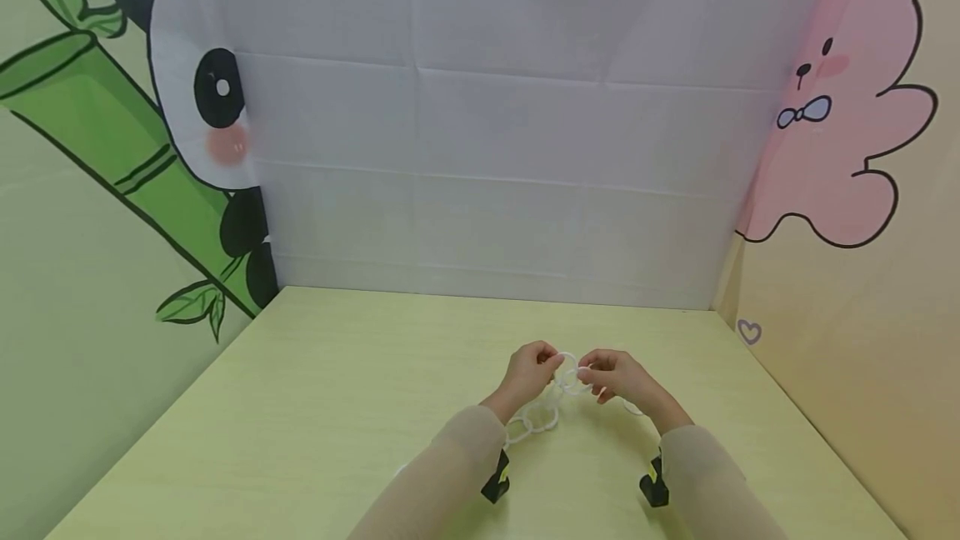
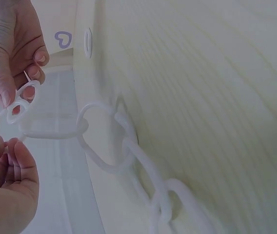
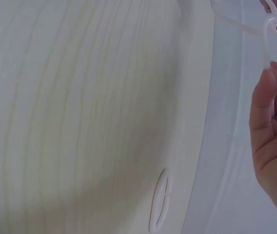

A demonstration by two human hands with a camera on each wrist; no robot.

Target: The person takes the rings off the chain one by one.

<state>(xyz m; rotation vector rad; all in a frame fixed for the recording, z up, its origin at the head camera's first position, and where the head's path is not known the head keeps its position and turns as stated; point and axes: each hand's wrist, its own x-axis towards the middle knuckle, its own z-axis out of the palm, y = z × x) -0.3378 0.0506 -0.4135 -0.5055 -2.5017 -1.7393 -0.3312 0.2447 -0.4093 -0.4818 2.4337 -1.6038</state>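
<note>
- As I look down from the head camera, I see two hands meeting over the table: my left hand (image 1: pixel 527 371) and my right hand (image 1: pixel 617 375), fingertips almost touching each other.
- Between them I count one chain of white plastic rings (image 1: pixel 542 417); in the left wrist view I can make out roughly five joined links (image 2: pixel 107 141), though the far end blurs and I cannot fix the total.
- My left hand's thumb and fingers (image 2: pixel 16 156) are pinched together on the end link of the chain, which hangs from there and trails back onto the table below the wrist.
- My right hand's fingers (image 2: pixel 29 73) are clamped on one separate small ring (image 2: pixel 24 100), held just beside the end link my left fingers hold; whether the two rings touch, I cannot tell.
- One more loose ring (image 3: pixel 159 207) lies flat on the table, well apart from my right fingertips, toward the wall.
- Under both hands is one pale yellow-green wood-grain table (image 1: pixel 300 407).
- Behind the fingers hangs one creased white sheet (image 1: pixel 487 148).
- To the left is a wall with one cartoon panda (image 1: pixel 191 98) and green bamboo (image 1: pixel 90 123); to the right, a wall with one pink cartoon animal (image 1: pixel 840 132) and a small heart (image 1: pixel 749 331).
</note>
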